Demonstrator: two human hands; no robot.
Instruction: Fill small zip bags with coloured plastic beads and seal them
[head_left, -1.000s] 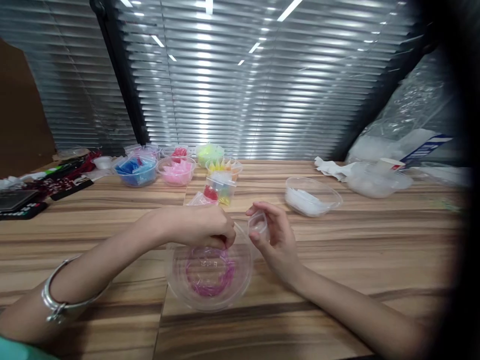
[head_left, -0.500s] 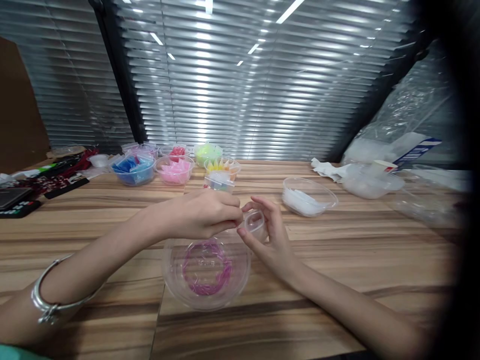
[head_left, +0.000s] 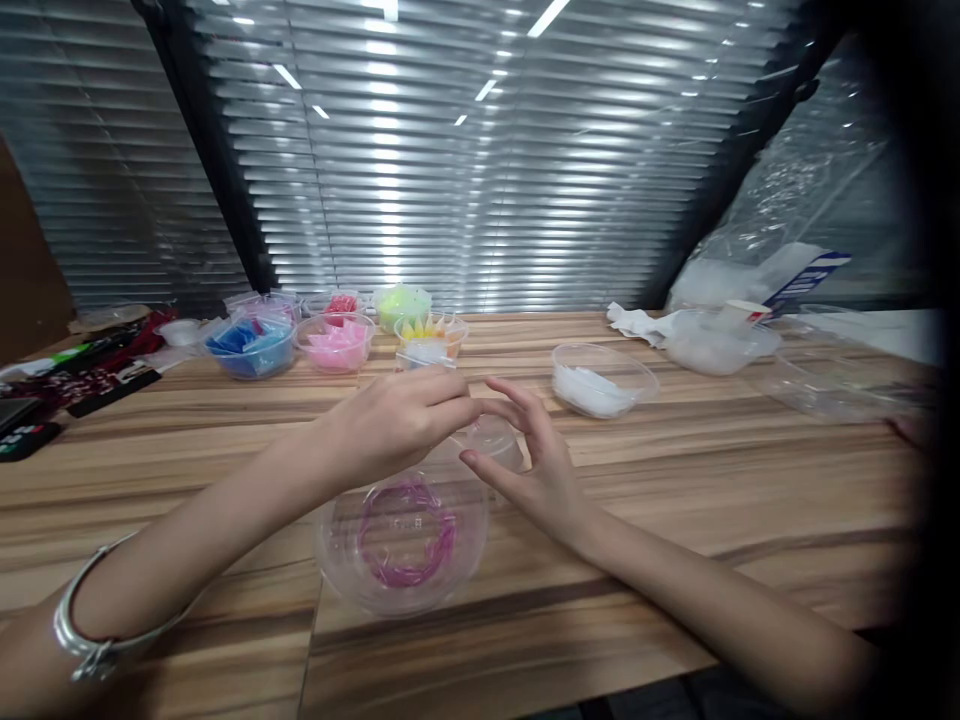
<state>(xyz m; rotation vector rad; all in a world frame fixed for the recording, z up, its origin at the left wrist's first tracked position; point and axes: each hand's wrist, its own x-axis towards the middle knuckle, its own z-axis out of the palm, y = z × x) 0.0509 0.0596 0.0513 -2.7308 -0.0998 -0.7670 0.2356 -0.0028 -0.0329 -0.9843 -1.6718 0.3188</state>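
A small clear plastic cup (head_left: 493, 436) stands between my hands, behind the rim of a large round clear bowl. My right hand (head_left: 541, 470) curves around the cup, thumb at the near side and fingers at the far side. Over the cup's left edge, my left hand (head_left: 420, 412) is closed in a pinch, and its fingertips hide whatever they hold. In front of both hands sits the large clear bowl (head_left: 334, 575), with a ring of thin purple strands (head_left: 405, 578) in it. A silver bangle is on my left wrist.
Along the back left stand clear bowls of blue pieces (head_left: 255, 345), pink pieces (head_left: 339, 343) and yellow pieces (head_left: 431, 330). A bowl of white strips (head_left: 600, 390) is behind my right hand. Plastic packaging (head_left: 724, 340) lies at the right, dark and red cords at the far left.
The cup has gone from tilted to more upright. My left hand has moved slightly over its edge, and my right fingers have shifted around it. The view has turned slightly to the right.
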